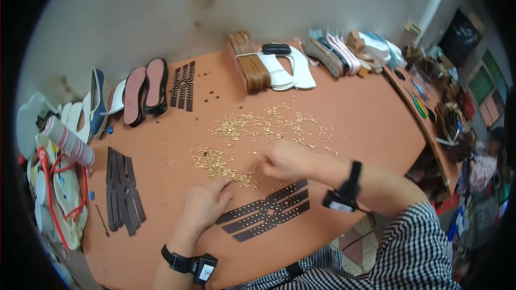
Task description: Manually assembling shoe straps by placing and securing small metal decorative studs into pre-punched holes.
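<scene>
My left hand (204, 203) rests on the orange table (355, 113), fingers pressing the left end of a dark brown studded strap piece (267, 210). My right hand (285, 160) hovers just beyond it, fingers pinched together over the scattered small gold studs (252, 129). Whether a stud sits between the fingertips is too small to see. Both wrists wear black bands.
More dark brown strap pieces lie at left (122, 189) and at the far side (183, 86). Pink-lined soles (145, 91), white soles (287, 71), a tan bundle (248, 67) and stacked soles (344, 51) line the far edge. Bags (59, 193) crowd the left edge.
</scene>
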A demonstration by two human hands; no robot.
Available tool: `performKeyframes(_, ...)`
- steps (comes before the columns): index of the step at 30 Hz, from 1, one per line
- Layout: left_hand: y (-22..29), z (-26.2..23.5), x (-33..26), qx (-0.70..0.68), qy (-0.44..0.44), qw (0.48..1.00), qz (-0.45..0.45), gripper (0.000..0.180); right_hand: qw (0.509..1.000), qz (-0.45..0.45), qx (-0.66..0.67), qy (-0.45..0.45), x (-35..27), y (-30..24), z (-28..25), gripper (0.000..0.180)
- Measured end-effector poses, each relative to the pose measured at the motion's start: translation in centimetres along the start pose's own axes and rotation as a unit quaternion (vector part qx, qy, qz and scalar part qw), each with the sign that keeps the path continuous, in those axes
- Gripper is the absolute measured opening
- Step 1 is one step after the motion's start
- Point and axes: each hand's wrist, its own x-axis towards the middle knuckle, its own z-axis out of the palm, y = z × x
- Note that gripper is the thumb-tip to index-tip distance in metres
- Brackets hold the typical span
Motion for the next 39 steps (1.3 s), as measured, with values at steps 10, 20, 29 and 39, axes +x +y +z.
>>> performKeyframes(10,-0.2,-0.2,0.2,0.014,0.007,1.0,0.026,0.029,0.98,0.179,0.082,0.014,-8.6,-2.6,1.3,0.009)
performKeyframes(20,-0.5,0.2,0.6,0.015,0.007,0.999,0.032,0.025,0.992,0.128,0.014,-0.005,-7.7,-2.9,1.7,0.01)
performKeyframes(29,-0.2,-0.6,0.1,0.043,-0.036,0.998,0.016,0.029,0.98,0.172,0.041,-0.095,-6.6,-3.3,0.8,0.011)
performKeyframes(39,-0.6,0.2,-0.1,0.041,-0.008,0.999,0.034,0.035,0.983,0.148,0.04,-0.097,-6.9,-3.5,0.5,0.009)
